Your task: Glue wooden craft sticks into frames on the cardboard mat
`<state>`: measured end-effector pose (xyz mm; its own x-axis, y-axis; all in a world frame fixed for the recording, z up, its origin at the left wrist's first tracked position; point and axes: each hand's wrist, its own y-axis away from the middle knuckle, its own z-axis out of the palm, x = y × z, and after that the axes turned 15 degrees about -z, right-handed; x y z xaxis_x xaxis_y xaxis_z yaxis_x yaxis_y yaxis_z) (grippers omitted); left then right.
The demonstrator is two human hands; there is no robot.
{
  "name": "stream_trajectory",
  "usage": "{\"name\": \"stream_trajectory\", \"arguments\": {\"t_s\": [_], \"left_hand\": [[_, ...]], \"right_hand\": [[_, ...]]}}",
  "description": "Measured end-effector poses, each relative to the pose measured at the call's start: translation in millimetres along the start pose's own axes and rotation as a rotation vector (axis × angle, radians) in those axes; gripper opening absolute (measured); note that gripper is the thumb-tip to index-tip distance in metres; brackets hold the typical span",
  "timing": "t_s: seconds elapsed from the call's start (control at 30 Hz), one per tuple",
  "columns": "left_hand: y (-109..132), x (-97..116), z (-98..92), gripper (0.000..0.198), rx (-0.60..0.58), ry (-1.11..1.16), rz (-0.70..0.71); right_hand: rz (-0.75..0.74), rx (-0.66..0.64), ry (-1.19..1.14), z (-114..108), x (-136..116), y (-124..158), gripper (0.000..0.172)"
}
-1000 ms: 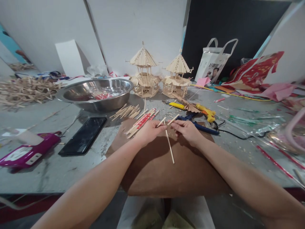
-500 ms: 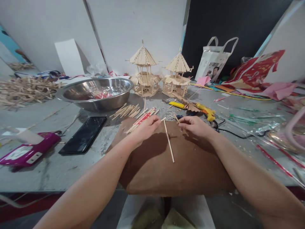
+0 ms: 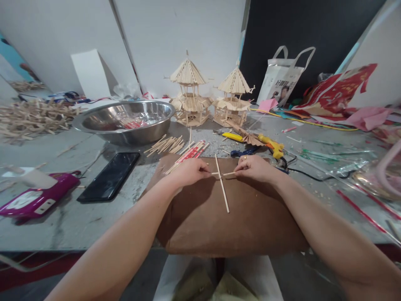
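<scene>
A long thin wooden stick (image 3: pixel 224 191) lies lengthwise on a brown board (image 3: pixel 200 225) in front of me. From the left, my left hand (image 3: pixel 196 170) pinches a short stick (image 3: pixel 214 173) whose tip meets the long one's side, or nearly so. My right hand (image 3: pixel 250 168), fingers closed, grips another short stick (image 3: pixel 230 174) pointing in from the right, its end close to the long stick. Beside my left hand, sticks in red-and-white paper (image 3: pixel 192 151) lie over the board's far left corner.
Two stick-built pagodas (image 3: pixel 189 102) stand at the back. A steel basin (image 3: pixel 125 136), loose sticks (image 3: pixel 167 145), a black phone (image 3: pixel 109 177) and a purple device (image 3: pixel 40 196) are on the left. Right lie a yellow cutter (image 3: pixel 232 136), a yellow glue gun (image 3: pixel 274 146) and its dark cord.
Both hands have come down toward the long stick's upper middle. The right hand's stick has turned from slanting to nearly level, and the left hand's short stick has moved below the long stick's top.
</scene>
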<state>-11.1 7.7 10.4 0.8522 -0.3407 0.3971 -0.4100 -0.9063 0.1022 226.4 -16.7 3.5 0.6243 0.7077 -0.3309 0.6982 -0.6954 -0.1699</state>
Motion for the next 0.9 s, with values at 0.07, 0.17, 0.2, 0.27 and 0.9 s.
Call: {"name": "stream_trajectory", "arguments": {"t_s": [0.07, 0.17, 0.2, 0.27, 0.9], "left_hand": [[1.3, 2.3, -1.0, 0.019, -0.021, -0.047, -0.014], [4.2, 6.5, -2.8, 0.020, -0.020, -0.141, -0.004], [5.0, 7.6, -3.2, 0.021, -0.011, -0.164, 0.002], [6.0, 9.1, -3.6, 0.022, 0.011, -0.197, 0.014], [6.9, 9.6, 1.9, 0.025, 0.053, -0.378, 0.059]], "right_hand": [[-0.009, -0.018, 0.006, 1.7, 1.3, -0.5, 0.024], [-0.015, -0.035, 0.008, 3.2, 2.7, -0.8, 0.024], [-0.017, -0.039, 0.010, 3.6, 3.0, -0.8, 0.024], [-0.027, -0.048, 0.014, 4.4, 3.6, -0.8, 0.024], [-0.015, -0.055, 0.009, 9.3, 4.7, -2.2, 0.022]]}}
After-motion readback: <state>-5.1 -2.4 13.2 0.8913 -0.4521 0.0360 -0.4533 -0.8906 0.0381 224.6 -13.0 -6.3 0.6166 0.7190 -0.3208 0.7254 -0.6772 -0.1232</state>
